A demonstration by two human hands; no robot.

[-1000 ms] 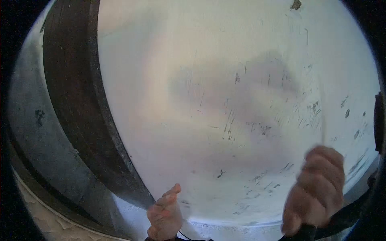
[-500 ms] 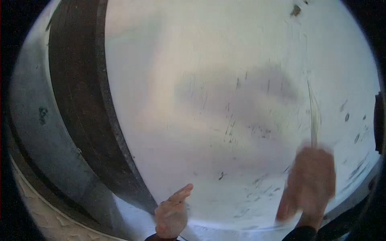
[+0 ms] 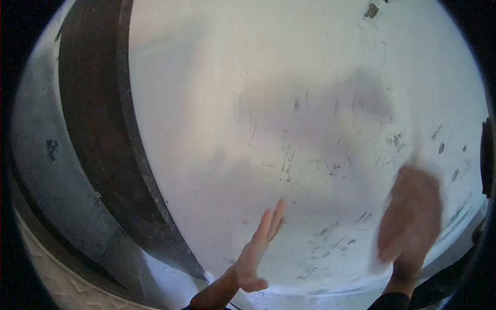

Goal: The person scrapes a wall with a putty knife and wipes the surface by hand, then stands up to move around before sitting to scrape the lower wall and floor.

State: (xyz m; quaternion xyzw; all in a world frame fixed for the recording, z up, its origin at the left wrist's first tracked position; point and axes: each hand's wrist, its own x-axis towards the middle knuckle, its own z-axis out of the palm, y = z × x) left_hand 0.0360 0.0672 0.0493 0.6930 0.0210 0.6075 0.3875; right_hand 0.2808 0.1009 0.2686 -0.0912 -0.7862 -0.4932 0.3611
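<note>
My left hand [image 3: 254, 258] is at the lower middle, in front of a large white scuffed surface [image 3: 206, 129]. Its fingers are stretched out and apart, the thumb pointing low to the right, and it holds nothing. To the right, my right hand [image 3: 414, 214] is smeared by motion and looks closed. A faint thin streak [image 3: 416, 144] rises from its top; what this thing is cannot be made out. Dark scratches and smudges mark the white surface between and above the hands.
A dark brown, broad band [image 3: 95, 103] curves down along the left of the white surface. Beyond it lies a grey strip [image 3: 39, 121], with beige paving [image 3: 44, 263] at the lower left corner. A chipped spot [image 3: 371, 10] shows at the top right.
My left hand has moved up and to the right, and its fingers are more spread. My right hand has shifted slightly up and right; the thin thing above it now looks blurrier.
</note>
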